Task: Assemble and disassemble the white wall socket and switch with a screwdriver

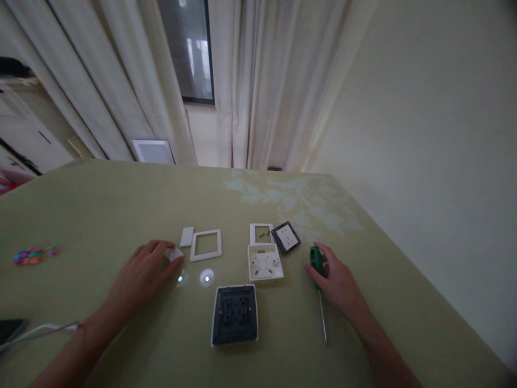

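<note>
My left hand (142, 274) rests on the green tablecloth with its fingers closed round a small white plastic piece (174, 253). My right hand (337, 280) lies on the cloth with its fingers curled round the green handle of a screwdriver (316, 261), whose metal shaft points toward me. Between the hands lies a dark switch module in a white frame (235, 314). Beyond it sit a white back box (264, 263), a white square frame (206, 244), a small white rocker cover (186, 236), a second small white frame (260, 233) and a socket module (286, 237).
The table (121, 205) runs to a far edge by the pale curtains and a right edge near the wall. Colourful small items (31, 255) lie at the left. A dark object with a white cable (38, 330) sits at the near left. Two light spots shine on the cloth.
</note>
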Motion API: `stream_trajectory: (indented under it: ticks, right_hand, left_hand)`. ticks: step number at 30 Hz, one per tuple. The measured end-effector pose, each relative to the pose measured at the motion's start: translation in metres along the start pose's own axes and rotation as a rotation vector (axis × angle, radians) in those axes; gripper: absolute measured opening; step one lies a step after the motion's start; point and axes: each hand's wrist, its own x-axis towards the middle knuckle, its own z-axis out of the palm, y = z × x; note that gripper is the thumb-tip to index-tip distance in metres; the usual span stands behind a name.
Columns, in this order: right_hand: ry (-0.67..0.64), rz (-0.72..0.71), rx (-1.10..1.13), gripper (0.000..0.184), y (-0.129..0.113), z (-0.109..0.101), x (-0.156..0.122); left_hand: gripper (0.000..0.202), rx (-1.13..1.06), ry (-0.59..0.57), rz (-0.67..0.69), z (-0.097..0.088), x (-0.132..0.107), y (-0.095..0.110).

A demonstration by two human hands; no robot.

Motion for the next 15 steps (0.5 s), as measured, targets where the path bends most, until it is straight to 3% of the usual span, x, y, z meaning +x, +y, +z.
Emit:
stream_trajectory:
  ticks: [4, 8, 11, 15]
  right_hand:
    - [0.054, -0.048, -0.034, 0.060, 0.012, 0.010, 0.004]
    - [0.038, -0.058, -0.044, 0.055, 0.013, 0.011, 0.005]
    - [0.039, -0.059, -0.051, 0.054, 0.014, 0.011, 0.005]
    - [0.042, -0.064, -0.062, 0.053, 0.016, 0.012, 0.004]
  left_hand:
    - [0.039, -0.264, 0.087, 0.233, -0.012, -0.030, 0.050]
    - [0.040, -0.389, 0.008, 0.570, -0.009, -0.061, 0.093]
    - [0.040, -0.348, 0.046, 0.655, -0.002, -0.066, 0.099]
    - [0.038, -0.363, 0.060, 0.653, 0.004, -0.062, 0.088]
